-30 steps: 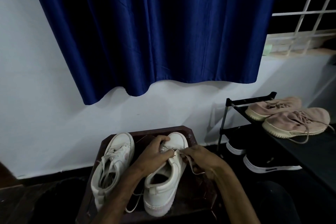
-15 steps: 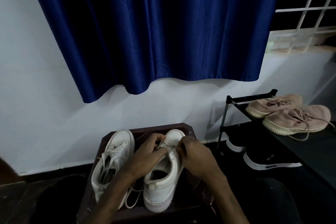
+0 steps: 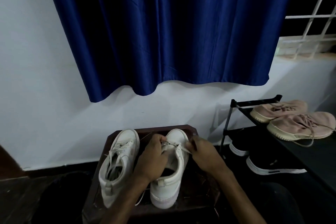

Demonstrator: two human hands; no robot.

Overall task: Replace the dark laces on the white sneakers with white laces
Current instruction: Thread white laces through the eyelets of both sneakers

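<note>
**A:** Where's the sneaker?

**B:** The sneaker [image 3: 174, 178] stands at six o'clock in the view with its toe towards twelve. It sits on a dark wooden worktop [image 3: 196, 203] with clipped corners. It has a smooth white upper, a rounded toe cap, a thick pale sole and a dark, open mouth.

**A:** And the lace?

**B:** A flat white lace [image 3: 179, 146] crosses the eyelets nearest the toe, drawn tight between the two hands.

**A:** How are the hands placed?

**B:** The left hand [image 3: 152, 158] lies over the tongue. Its fingers are curled and the fingertips pinch the lace on the shoe's nine o'clock side. The right hand [image 3: 203, 154] is at the shoe's three o'clock, also curled, and pinches the lace just off the sneaker's edge.

**A:** What about the other one of the pair?

**B:** The other sneaker [image 3: 118, 162] stands just beside it at nine o'clock, leaning a little outward. It is already threaded with pale laces that hang loose.

**A:** What's farther out?

**B:** At twelve o'clock a deep blue curtain [image 3: 163, 32] hangs in soft folds, with a wavy hem, against a smooth pale wall [image 3: 36, 78]. At three o'clock there is a black tube-framed shoe rack [image 3: 236, 103]. Its top shelf holds two pink knit shoes [image 3: 300, 127] with ribbed cream soles. Below them are black shoes [image 3: 272, 167] with white soles. At two o'clock there is a white window grille [image 3: 316, 14] of square bars.
</note>
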